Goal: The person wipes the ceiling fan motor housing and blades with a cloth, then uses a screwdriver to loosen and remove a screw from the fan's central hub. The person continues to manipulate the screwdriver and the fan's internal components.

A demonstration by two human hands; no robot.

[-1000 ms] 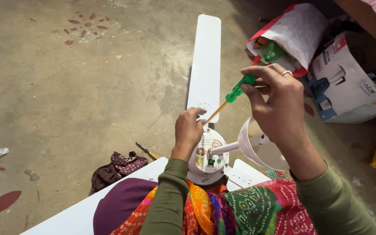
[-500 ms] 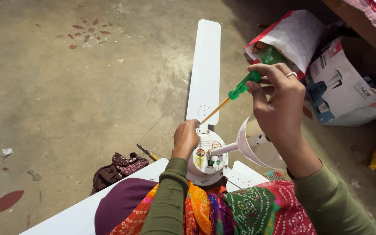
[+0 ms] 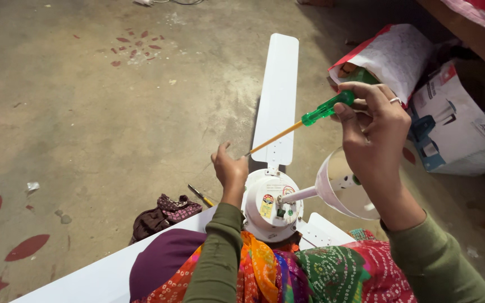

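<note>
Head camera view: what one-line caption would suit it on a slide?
Right hand holds a green-handled screwdriver over a white ceiling fan on the floor; left hand rests at its hub.

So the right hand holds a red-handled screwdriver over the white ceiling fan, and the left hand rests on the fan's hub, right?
Not quite: the head view shows the screwdriver in the right hand has a green handle, not red. The rest holds: the left hand rests on the white ceiling fan's hub.

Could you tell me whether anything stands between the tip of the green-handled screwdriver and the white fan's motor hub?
Yes: the left hand rests at the hub's upper left edge, and the screwdriver, held in the right hand, points its tip right beside that hand's fingers, above the blade. Nothing else visible intervenes.
</note>
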